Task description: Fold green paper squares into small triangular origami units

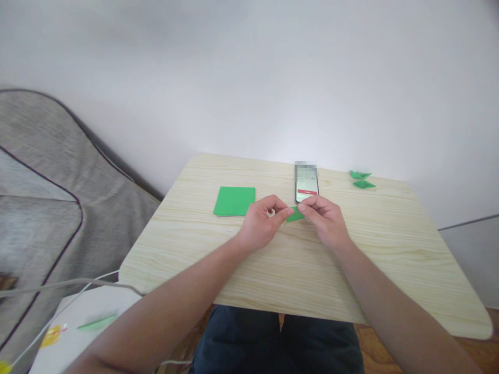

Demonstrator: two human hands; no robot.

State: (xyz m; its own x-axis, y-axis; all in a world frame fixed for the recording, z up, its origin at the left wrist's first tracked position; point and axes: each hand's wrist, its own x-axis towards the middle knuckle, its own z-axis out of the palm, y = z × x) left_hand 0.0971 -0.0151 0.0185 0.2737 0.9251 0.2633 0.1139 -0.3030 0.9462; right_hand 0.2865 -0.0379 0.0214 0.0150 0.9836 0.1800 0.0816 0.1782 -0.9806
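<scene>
A small folded piece of green paper (295,215) is pinched between both hands just above the light wooden table (296,270). My left hand (262,220) curls its fingers onto the paper's left end. My right hand (324,217) grips the right end with thumb and fingers closed. Most of the paper is hidden by the fingers. A stack of flat green paper squares (234,201) lies on the table just left of my left hand. A phone (306,183) with a lit screen lies just beyond my hands.
Two small folded green paper figures (361,179) sit at the table's far right. A grey cushioned seat (42,208) stands to the left. A white surface (83,322) with a cable, a green strip and yellow bits lies low left. A white wall is behind.
</scene>
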